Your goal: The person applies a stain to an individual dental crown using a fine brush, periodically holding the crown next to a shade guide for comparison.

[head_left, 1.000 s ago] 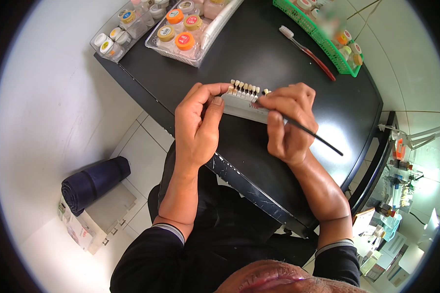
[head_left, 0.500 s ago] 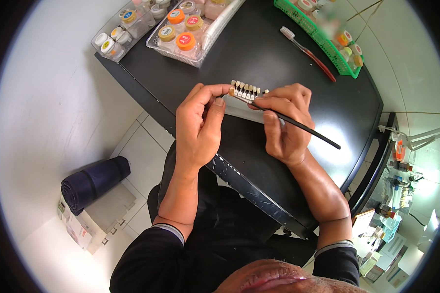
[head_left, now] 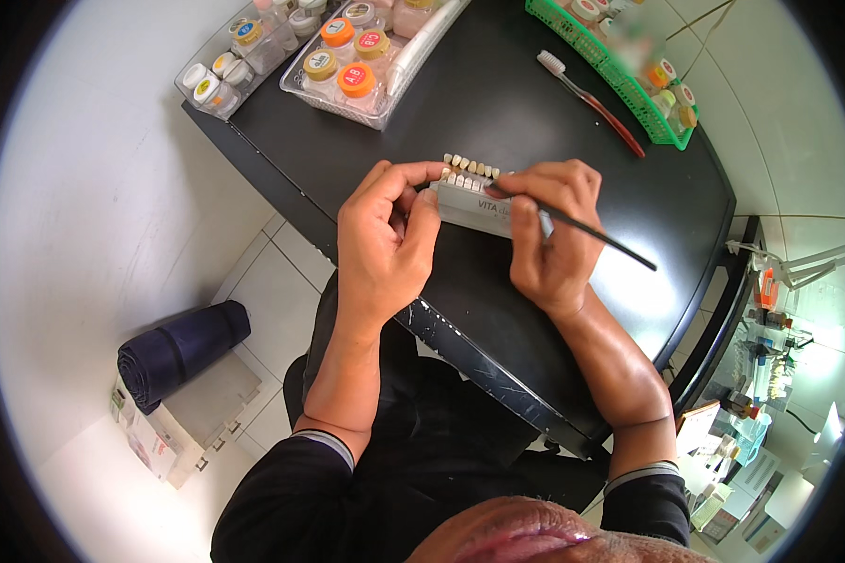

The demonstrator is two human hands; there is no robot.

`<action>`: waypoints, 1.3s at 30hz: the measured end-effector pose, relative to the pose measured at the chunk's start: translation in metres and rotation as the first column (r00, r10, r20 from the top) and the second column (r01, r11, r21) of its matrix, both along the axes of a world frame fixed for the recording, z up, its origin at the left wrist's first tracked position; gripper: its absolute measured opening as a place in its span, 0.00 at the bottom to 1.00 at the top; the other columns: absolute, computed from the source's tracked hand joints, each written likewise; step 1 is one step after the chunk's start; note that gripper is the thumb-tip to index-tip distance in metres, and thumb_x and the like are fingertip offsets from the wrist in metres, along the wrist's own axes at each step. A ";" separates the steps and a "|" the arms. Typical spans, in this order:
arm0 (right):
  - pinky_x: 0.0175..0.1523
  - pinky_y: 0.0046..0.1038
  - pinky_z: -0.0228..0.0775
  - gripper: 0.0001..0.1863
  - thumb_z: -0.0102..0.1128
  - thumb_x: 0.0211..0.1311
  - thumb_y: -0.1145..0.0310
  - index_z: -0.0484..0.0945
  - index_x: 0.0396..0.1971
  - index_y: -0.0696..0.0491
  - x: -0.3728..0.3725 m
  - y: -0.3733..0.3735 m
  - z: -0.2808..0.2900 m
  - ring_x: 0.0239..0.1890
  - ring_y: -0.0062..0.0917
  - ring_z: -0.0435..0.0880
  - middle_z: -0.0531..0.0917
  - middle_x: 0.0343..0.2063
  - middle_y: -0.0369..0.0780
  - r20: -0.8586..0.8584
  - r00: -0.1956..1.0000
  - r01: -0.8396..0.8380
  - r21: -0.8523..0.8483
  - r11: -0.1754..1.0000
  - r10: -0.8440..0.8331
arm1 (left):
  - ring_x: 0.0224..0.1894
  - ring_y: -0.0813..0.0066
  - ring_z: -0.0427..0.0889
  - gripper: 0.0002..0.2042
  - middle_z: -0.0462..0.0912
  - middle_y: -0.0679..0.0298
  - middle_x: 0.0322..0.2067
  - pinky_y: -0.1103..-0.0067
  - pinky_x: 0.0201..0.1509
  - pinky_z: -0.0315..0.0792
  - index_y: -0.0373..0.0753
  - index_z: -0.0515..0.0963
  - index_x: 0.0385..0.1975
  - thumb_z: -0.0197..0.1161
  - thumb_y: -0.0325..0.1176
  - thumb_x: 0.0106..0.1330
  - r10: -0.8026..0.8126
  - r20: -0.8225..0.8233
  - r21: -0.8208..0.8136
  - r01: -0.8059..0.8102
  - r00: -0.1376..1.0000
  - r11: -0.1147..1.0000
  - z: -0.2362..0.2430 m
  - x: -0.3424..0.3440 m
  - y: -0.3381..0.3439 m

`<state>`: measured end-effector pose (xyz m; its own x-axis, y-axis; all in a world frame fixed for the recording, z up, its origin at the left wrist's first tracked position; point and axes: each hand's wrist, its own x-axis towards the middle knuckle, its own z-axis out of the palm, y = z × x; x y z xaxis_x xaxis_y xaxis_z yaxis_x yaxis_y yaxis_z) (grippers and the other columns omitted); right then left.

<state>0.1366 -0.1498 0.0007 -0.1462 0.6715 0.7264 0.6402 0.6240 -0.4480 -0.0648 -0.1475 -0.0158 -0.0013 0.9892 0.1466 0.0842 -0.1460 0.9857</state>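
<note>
A grey tooth shade guide with a row of tooth-shaped samples is held over the black table. My left hand pinches its left end between thumb and fingers. At the other end, my right hand is closed around a thin brush with a black handle, its fingers also against the guide. The brush slants from its free end at lower right toward the samples. Its tip is partly blurred near the right part of the row.
Clear trays hold lidded jars and more small jars at the far left. A red-handled toothbrush lies by a green basket of bottles. The black table has a chipped near edge. A dark rolled mat is lower left.
The shade guide has tilted, so more of its grey front face shows. The brush tip has moved right, away from my left fingertips. My left thumb has shifted slightly.
</note>
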 end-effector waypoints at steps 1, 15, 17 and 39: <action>0.57 0.40 0.67 0.08 0.70 0.68 0.79 0.90 0.45 0.54 0.002 0.000 0.001 0.41 0.32 0.86 0.91 0.38 0.37 0.001 1.000 -0.001 0.000 1.000 0.001 | 0.26 0.88 0.70 0.10 0.75 0.70 0.30 0.83 0.29 0.64 0.32 0.90 0.51 0.66 0.19 0.76 0.001 0.001 0.000 -0.001 1.000 1.000 0.002 0.001 0.000; 0.55 0.41 0.68 0.08 0.73 0.68 0.78 0.91 0.44 0.54 0.003 0.000 0.003 0.41 0.33 0.86 0.91 0.38 0.36 -0.017 0.999 0.028 0.018 0.999 -0.028 | 0.27 0.88 0.73 0.10 0.75 0.70 0.31 0.84 0.29 0.68 0.31 0.90 0.51 0.67 0.18 0.75 -0.005 -0.031 0.002 0.005 1.000 1.000 0.007 0.002 -0.001; 0.55 0.40 0.68 0.08 0.73 0.68 0.78 0.91 0.44 0.54 0.004 0.000 0.004 0.41 0.33 0.86 0.91 0.38 0.36 -0.039 0.999 -0.018 0.020 1.000 0.019 | 0.27 0.88 0.73 0.10 0.75 0.70 0.31 0.84 0.29 0.68 0.31 0.90 0.51 0.66 0.18 0.75 -0.005 -0.019 -0.007 0.005 1.000 1.000 0.006 0.002 -0.001; 0.57 0.39 0.69 0.07 0.72 0.70 0.76 0.88 0.45 0.54 0.004 0.003 -0.001 0.41 0.34 0.87 0.90 0.37 0.38 -0.026 1.000 -0.015 0.068 0.998 0.017 | 0.29 0.88 0.76 0.06 0.85 0.69 0.31 0.84 0.32 0.69 0.32 0.88 0.51 0.70 0.24 0.80 0.017 0.084 -0.015 -0.016 0.996 1.000 -0.007 0.001 0.001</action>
<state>0.1409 -0.1472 -0.0006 -0.1370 0.6184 0.7738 0.6185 0.6636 -0.4208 -0.0637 -0.1466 -0.0230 -0.0291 0.9909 0.1312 0.0034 -0.1312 0.9914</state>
